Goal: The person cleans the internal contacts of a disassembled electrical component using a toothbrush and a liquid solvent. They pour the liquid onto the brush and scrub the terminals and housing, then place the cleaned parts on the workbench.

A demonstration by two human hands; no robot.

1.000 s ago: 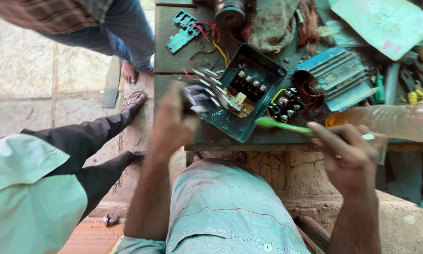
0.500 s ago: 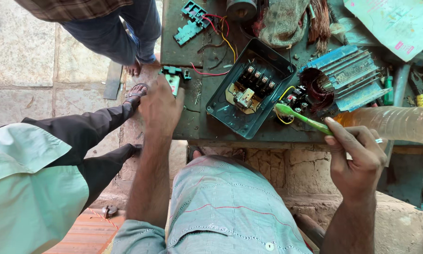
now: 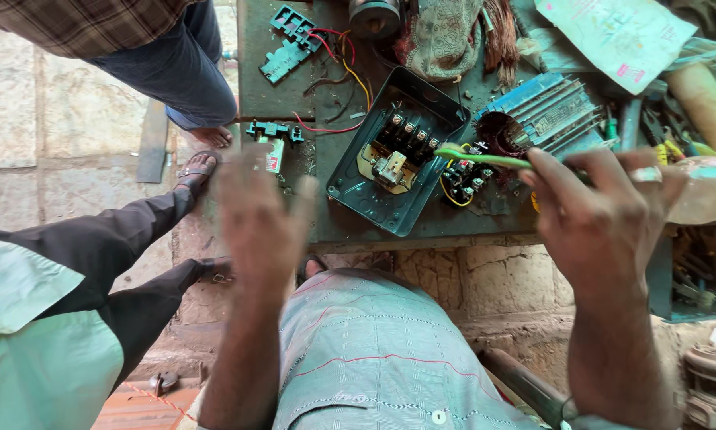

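On the dark tabletop the opened switch box lies with its contactor and wiring exposed, so the work looks mid-way, nothing refitted. The right hand is clamped on a green screwdriver beside the box. The left hand hovers blurred, fingers spread, holding nothing.

soft, even daylight fills the scene with no glare, and shadows stay faint except for the darker gap under the workbench. the left hand is smeared by motion blur, while the right hand is only slightly soft and the open switch box on the bench is sharp. the wide lens bends straight lines near the edges, and the stone floor looks pale and a little washed out.
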